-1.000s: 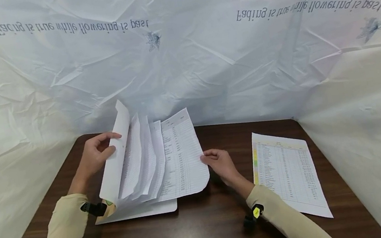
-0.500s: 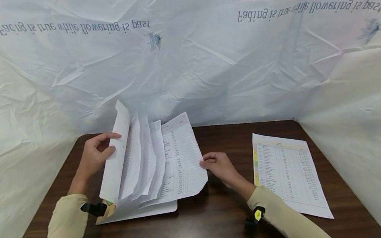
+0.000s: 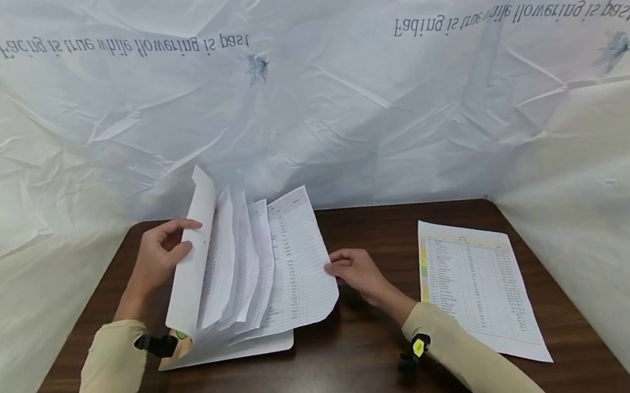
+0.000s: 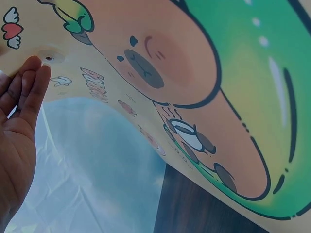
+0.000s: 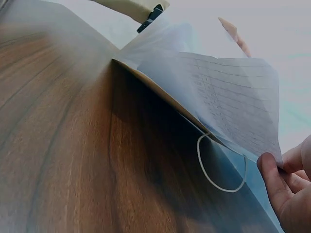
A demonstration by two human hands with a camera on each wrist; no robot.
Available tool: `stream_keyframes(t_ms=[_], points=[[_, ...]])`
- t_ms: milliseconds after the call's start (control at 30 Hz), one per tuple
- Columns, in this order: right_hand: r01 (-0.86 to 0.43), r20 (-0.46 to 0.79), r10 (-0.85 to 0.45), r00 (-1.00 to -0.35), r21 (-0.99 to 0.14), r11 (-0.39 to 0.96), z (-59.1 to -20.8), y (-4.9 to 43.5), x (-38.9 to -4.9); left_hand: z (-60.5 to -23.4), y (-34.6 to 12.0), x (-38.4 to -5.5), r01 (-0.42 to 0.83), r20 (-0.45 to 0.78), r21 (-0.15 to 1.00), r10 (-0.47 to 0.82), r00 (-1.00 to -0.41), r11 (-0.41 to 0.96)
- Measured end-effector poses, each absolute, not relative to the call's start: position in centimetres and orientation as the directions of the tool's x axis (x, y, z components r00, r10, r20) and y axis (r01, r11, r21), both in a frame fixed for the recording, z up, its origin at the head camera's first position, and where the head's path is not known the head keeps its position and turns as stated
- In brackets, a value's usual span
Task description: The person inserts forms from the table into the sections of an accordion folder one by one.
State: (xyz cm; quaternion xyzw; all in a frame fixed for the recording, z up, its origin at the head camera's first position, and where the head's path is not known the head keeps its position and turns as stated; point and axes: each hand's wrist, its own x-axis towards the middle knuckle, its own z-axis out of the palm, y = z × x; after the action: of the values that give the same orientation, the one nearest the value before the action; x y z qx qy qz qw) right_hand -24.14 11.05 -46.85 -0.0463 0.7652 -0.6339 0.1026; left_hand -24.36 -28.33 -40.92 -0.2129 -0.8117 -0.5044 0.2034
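Printed sheets (image 3: pixel 299 259) seem only partly leafed through, right hand (image 3: pixel 359 274) pinching one, left hand (image 3: pixel 158 253) the cover (image 3: pixel 195 277), a colour-marked page (image 3: pixel 476 288) right of the folder (image 3: pixel 251 348).

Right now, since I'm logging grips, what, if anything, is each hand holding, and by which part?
The left hand holds the cover by its left edge; the right hand pinches a page by its right edge.
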Motion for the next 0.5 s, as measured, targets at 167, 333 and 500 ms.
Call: stream_keyframes(t_ms=[167,333,500], points=[[0.073,-0.111,-0.226,-0.968,-0.983,0.167,-47.4,10.3,-24.5,-40.9,-28.4,-24.3,0.546,0.542,0.735,0.136,-0.83,0.403],[0.106,-0.131,-0.24,-0.962,-0.988,0.114,-47.4,9.6,-24.6,-40.6,-28.1,-24.1,0.534,0.534,0.728,0.133,-0.835,0.429],[0.118,-0.131,-0.265,-0.955,-0.991,0.067,-47.5,9.0,-24.9,-39.0,-27.2,-22.9,0.547,0.541,0.727,0.145,-0.828,0.414]])
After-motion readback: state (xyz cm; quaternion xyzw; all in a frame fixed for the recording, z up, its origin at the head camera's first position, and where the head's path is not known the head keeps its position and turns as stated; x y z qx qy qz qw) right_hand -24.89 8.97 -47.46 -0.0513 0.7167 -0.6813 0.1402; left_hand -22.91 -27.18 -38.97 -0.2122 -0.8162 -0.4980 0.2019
